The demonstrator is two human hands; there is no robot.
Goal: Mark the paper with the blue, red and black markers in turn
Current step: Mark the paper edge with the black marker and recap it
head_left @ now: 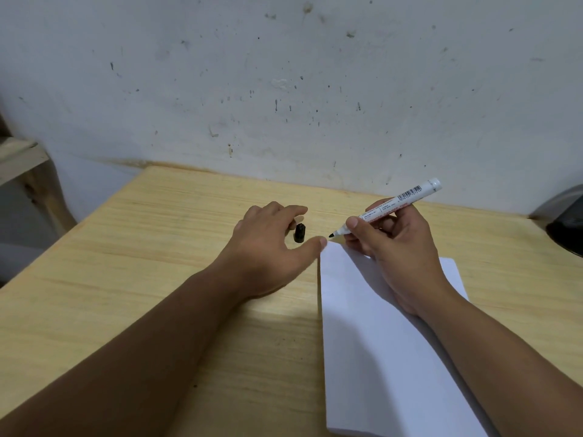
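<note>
Black marker: uncapped, white barrel with barcode and red print, dark tip pointing down-left, tilted, rear end raised toward wall. Tip hangs just past far left corner of paper, whether touching wood cannot tell. Black cap: off marker, standing upright on wooden tabletop, just left of that corner. Paper: white sheet, blank where visible, lying flat on wood, long side running toward viewer, right part covered.
</note>
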